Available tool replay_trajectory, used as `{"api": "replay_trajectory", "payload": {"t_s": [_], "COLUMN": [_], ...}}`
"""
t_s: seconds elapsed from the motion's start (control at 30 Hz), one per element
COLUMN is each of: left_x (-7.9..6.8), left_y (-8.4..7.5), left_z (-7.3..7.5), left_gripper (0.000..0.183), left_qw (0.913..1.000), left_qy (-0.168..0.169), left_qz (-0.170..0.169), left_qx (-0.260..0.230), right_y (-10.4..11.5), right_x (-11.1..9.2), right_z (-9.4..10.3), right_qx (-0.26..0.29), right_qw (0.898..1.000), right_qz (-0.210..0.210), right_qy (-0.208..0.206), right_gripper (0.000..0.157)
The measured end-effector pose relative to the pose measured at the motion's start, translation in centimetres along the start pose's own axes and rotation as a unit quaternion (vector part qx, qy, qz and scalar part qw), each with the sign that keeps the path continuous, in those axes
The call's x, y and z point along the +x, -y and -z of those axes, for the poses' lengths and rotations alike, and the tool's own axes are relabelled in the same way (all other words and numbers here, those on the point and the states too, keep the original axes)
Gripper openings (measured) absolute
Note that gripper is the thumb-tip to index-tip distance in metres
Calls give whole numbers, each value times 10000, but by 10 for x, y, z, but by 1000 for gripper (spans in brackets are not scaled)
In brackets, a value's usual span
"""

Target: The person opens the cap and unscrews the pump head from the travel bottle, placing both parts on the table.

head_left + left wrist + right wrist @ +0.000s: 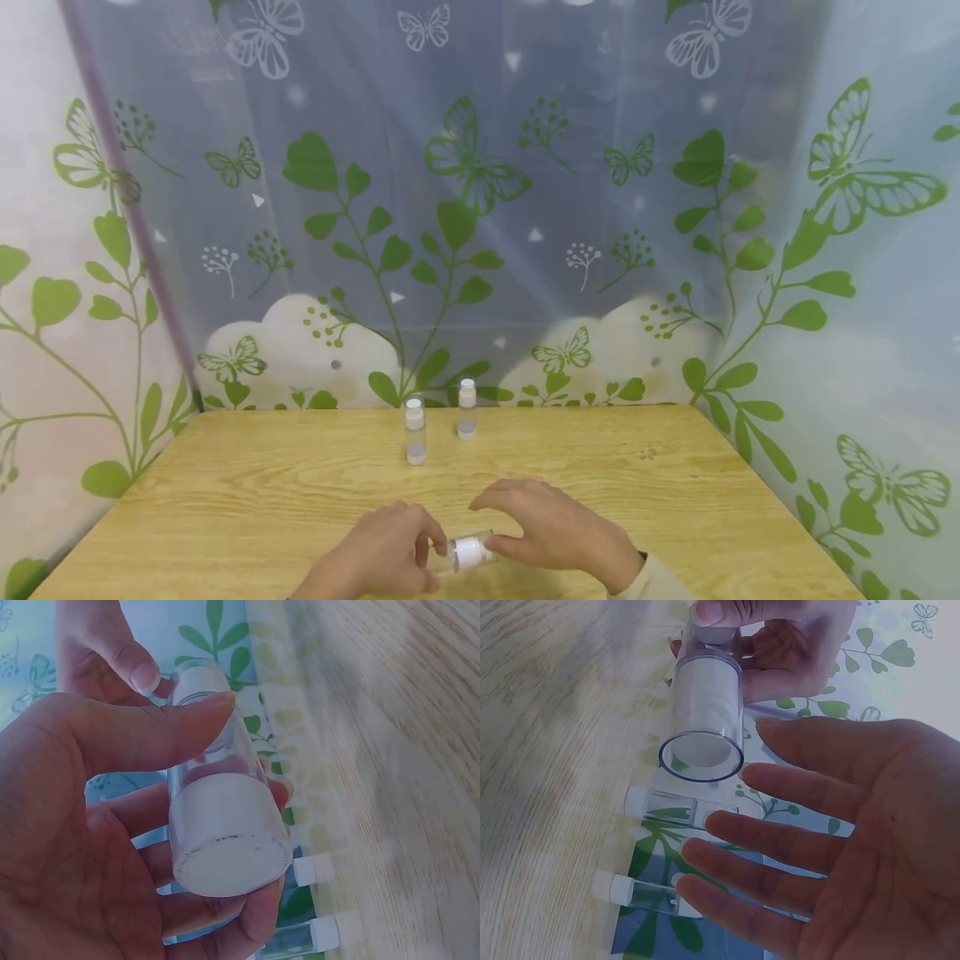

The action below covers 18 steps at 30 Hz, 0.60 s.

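A small clear bottle with a white base and white top lies tilted above the table. My left hand holds it near the base, the thumb across its side and the fingers behind. In the left wrist view the bottle's flat white base faces the camera. My right hand is at the other end, its fingers extended and spread beside the clear cap. The right wrist view shows the round rim of that cap towards the camera.
Two similar bottles stand upright towards the back of the wooden table: one bottle left of centre, the other bottle slightly farther back. A curtain printed with leaves and butterflies hangs behind the table and along both sides.
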State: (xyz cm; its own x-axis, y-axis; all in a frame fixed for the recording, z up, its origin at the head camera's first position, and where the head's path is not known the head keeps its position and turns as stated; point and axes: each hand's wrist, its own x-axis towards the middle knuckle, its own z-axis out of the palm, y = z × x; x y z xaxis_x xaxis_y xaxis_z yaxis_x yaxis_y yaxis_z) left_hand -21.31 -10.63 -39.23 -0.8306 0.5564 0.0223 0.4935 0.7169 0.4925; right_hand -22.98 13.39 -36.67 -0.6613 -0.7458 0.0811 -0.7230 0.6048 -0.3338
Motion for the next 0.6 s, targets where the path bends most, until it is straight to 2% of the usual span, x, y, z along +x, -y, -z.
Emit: {"api": "replay_trajectory", "payload": {"t_s": [0.6], "left_x": [1], "left_y": [0], "left_z": [-2], "left_gripper": [26], "left_qw": [9999], "left_qy": [112], "left_qz": [13], "left_qx": [-114], "right_y": [0], "right_x": [4], "right_z": [-4], "right_qx": [183], "right_qw": [9995], "right_qz": [94], "right_qy": [234], "right_gripper": [31]}}
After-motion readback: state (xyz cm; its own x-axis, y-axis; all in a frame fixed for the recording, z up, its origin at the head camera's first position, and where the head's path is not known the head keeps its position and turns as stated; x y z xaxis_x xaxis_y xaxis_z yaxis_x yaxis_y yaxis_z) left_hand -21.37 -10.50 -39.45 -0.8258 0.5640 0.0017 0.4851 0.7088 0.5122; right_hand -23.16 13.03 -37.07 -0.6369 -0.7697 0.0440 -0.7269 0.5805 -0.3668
